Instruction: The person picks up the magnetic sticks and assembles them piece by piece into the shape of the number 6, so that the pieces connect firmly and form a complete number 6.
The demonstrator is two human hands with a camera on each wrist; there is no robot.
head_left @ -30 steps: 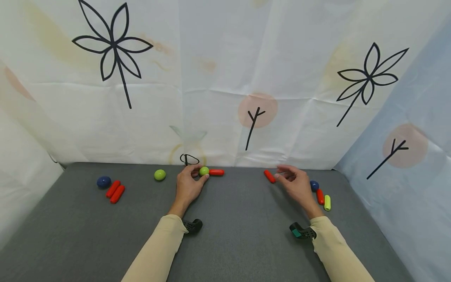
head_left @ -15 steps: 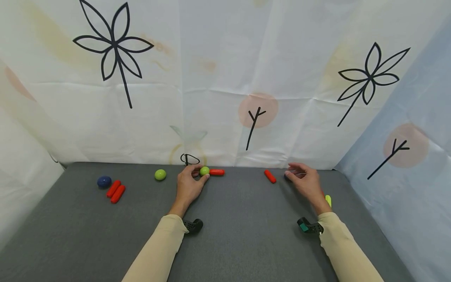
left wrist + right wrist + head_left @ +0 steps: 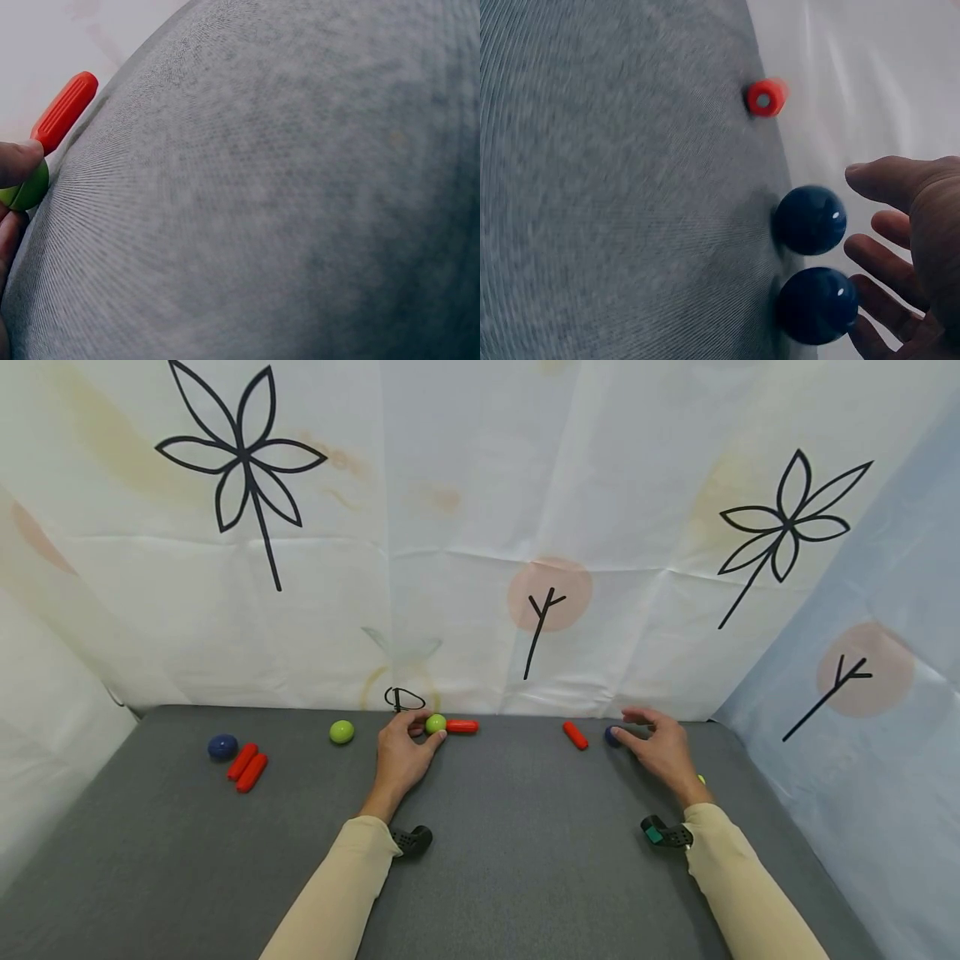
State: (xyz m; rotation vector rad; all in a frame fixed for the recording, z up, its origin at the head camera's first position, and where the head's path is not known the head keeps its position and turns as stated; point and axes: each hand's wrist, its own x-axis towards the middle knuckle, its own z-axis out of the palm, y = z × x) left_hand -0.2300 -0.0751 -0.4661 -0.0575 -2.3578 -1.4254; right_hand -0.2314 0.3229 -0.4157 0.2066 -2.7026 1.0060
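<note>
My left hand (image 3: 401,758) pinches a green ball (image 3: 436,723) between thumb and fingers. A red ridged rod (image 3: 462,727) lies end-on to that ball; the left wrist view shows the same rod (image 3: 66,112) beside the thumb. My right hand (image 3: 662,756) hovers over the table's right side, thumb and fingers apart, holding nothing. Beside its thumb in the head view sits a blue ball (image 3: 611,737). In the right wrist view, two blue balls (image 3: 811,220) stand close together near the spread fingers. Farther left lies another red rod (image 3: 575,735), its end hole visible in that view.
On the left of the grey table (image 3: 510,860) are another green ball (image 3: 341,732), a blue ball (image 3: 222,747) and two red rods (image 3: 242,762) side by side. A yellow-green piece (image 3: 701,779) is mostly hidden behind the right wrist. White printed cloth (image 3: 450,527) borders the table.
My right hand has moved right, away from the red rod, uncovering a blue ball and now hiding the pieces at far right. The left hand has stayed on the green ball.
</note>
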